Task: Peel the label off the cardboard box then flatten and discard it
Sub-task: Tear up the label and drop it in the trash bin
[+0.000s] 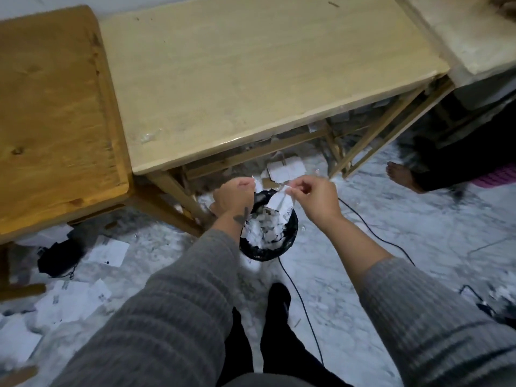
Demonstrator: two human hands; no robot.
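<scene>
Over a black-lined bin [287,241] full of white paper scraps, both my hands are raised. My right hand [318,198] pinches a torn white label piece [280,205] with a barcode that hangs down above the bin. My left hand [233,195] is closed around a small white scrap, of which only a tip shows. A flattened cardboard piece with white labels [283,170] lies on the floor under the pale table, behind the bin.
A pale wooden table [251,74] stands ahead, a darker wooden table [50,113] to its left. Paper sheets [72,300] litter the marble floor at left. A black cable [301,300] runs past the bin. Another person's bare foot [402,174] is at right.
</scene>
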